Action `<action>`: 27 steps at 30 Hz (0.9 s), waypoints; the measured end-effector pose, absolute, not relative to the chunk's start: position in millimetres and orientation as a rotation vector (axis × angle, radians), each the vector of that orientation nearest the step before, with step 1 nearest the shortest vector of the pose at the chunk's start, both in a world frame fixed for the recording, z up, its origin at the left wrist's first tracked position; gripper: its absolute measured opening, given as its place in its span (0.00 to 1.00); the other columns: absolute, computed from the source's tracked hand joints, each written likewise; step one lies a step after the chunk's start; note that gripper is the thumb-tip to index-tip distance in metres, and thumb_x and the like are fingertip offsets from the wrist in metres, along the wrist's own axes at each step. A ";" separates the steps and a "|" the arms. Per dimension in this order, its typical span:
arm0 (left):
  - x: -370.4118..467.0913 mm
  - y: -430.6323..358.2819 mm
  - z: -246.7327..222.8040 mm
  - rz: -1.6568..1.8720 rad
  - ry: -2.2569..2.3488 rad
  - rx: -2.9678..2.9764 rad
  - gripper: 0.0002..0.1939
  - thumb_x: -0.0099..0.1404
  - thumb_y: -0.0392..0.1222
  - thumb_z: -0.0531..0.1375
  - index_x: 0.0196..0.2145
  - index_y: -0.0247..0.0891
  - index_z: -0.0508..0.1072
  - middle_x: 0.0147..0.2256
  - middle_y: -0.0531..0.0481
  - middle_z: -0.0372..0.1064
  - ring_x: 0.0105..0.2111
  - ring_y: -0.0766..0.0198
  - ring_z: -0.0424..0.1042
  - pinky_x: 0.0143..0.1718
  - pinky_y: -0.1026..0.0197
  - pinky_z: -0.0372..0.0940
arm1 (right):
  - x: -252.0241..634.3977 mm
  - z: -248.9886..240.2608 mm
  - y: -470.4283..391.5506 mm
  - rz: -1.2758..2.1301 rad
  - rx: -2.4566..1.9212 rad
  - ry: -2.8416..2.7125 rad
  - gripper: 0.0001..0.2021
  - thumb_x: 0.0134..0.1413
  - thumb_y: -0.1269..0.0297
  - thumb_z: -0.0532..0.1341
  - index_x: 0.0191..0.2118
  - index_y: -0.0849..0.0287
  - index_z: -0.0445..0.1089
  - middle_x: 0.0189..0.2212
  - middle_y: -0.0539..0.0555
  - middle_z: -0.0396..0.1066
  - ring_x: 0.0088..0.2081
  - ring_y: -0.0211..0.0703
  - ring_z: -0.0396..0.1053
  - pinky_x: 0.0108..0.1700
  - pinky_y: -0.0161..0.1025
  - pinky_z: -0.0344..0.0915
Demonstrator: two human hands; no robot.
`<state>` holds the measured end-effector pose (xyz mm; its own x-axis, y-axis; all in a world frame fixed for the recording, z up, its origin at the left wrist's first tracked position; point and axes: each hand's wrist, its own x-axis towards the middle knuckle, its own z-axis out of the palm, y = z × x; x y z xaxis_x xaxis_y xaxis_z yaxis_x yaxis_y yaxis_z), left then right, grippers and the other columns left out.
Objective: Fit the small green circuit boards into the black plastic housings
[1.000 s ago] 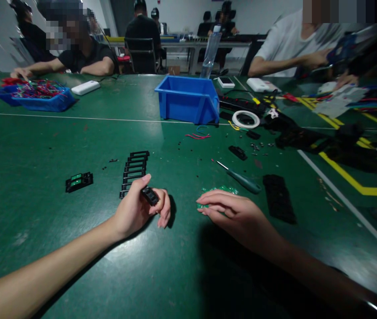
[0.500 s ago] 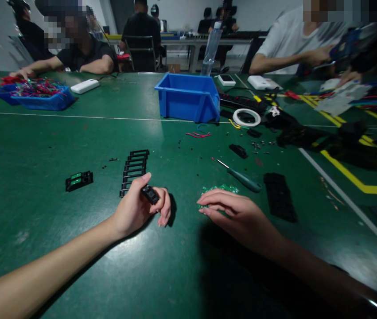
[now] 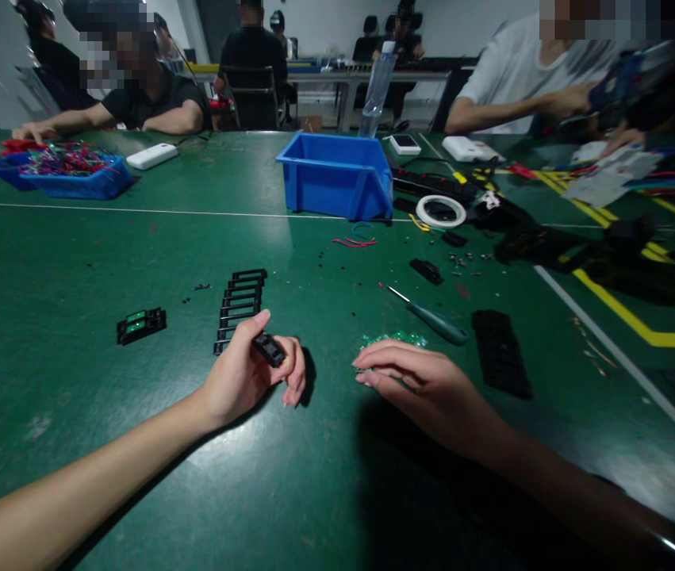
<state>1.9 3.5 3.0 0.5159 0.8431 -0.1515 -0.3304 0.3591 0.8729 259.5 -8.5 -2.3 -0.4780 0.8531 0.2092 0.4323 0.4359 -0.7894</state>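
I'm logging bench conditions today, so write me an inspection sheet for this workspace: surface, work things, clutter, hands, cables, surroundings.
Surface: green tabletop, reflecting light.
Work things: small black part in the left hand; green pieces by the right hand.
Clutter: screwdriver, white ring, scattered small bits.
Hands: left hand grips the black part; right hand partly covers the green pieces, grasp unclear.
Cables: red wires lie loose near the blue bin.
Surroundings: person in white shirt and person in dark shirt opposite.

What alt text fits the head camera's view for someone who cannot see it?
A person's left hand holds a small black part at a green table, while the right hand curves over small green pieces. A screwdriver and a dark rectangular piece lie nearby; a blue bin stands beyond, with other people behind.
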 end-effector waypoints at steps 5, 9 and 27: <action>1.7 3.3 1.6 0.843 0.662 0.905 0.37 0.73 0.64 0.40 0.16 0.37 0.63 0.21 0.47 0.64 0.21 0.60 0.68 0.27 0.58 0.61 | 258.5 -2.8 -8.2 0.905 -1.082 -2.081 0.07 0.64 0.70 0.61 0.41 0.56 0.78 0.41 0.56 0.79 0.43 0.45 0.77 0.46 0.40 0.73; 2.5 3.7 0.6 0.839 0.660 0.903 0.36 0.73 0.63 0.42 0.16 0.37 0.64 0.21 0.48 0.63 0.21 0.60 0.68 0.27 0.58 0.61 | 258.2 -2.2 -8.0 0.897 -1.063 -2.086 0.07 0.64 0.70 0.61 0.40 0.57 0.78 0.39 0.55 0.79 0.43 0.44 0.76 0.47 0.39 0.72; 1.9 3.0 0.0 0.849 0.666 0.924 0.35 0.72 0.64 0.44 0.17 0.37 0.64 0.22 0.48 0.64 0.21 0.61 0.69 0.28 0.58 0.62 | 257.3 -1.8 -9.3 0.897 -1.092 -2.080 0.07 0.63 0.70 0.61 0.40 0.56 0.78 0.40 0.56 0.79 0.43 0.46 0.77 0.47 0.41 0.74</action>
<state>1.9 3.0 0.0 0.5097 0.8500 -0.1333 -0.3315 0.3370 0.8812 257.3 -9.3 -1.8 -0.4688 0.8592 0.2048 0.4407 0.4285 -0.7888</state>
